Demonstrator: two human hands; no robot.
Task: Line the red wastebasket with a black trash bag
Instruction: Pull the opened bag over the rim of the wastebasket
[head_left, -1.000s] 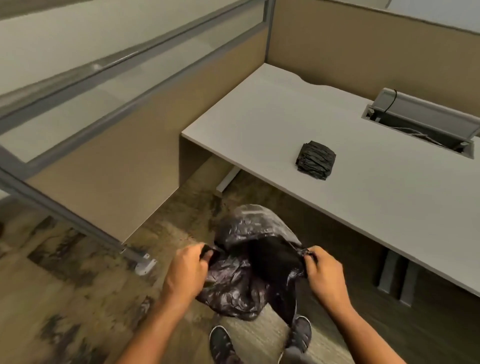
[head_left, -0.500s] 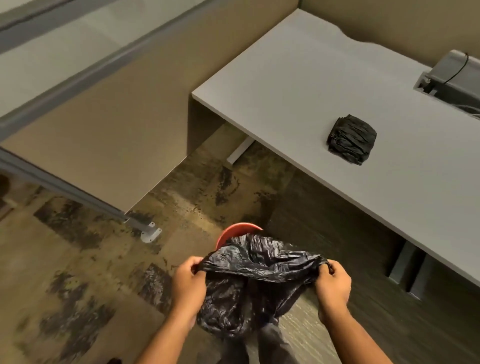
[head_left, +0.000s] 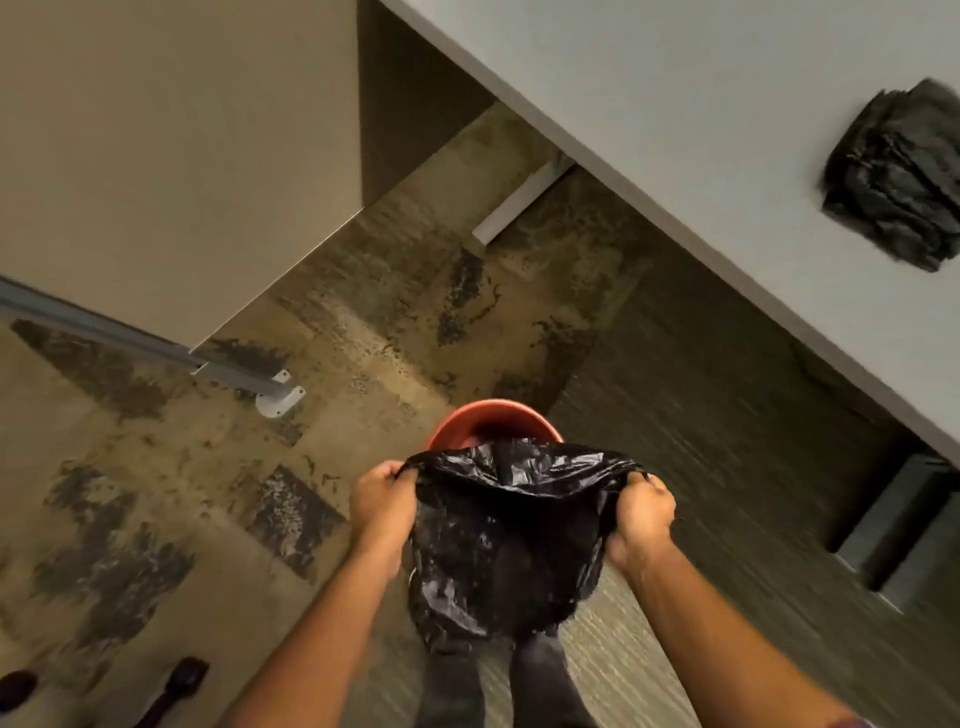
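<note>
A black trash bag (head_left: 506, 540) hangs open-mouthed between my hands, its body drooping toward my legs. My left hand (head_left: 382, 501) grips the left side of the bag's rim, and my right hand (head_left: 641, 512) grips the right side. The rim is stretched wide between them. Just beyond the bag stands the red wastebasket (head_left: 491, 423) on the floor; only its far rim and a bit of its inside show, the near part hidden by the bag.
A grey desk (head_left: 675, 104) runs across the upper right, with a folded pile of black bags (head_left: 896, 179) on it. A beige partition (head_left: 171, 156) with a metal foot (head_left: 278, 400) stands at left. A desk leg base (head_left: 893, 540) is at right. Dark objects (head_left: 176, 680) lie on the floor at bottom left.
My view has tipped downward and closer. My hands have pulled the bag's mouth wider and brought it down near the red wastebasket, more of whose rim shows.
</note>
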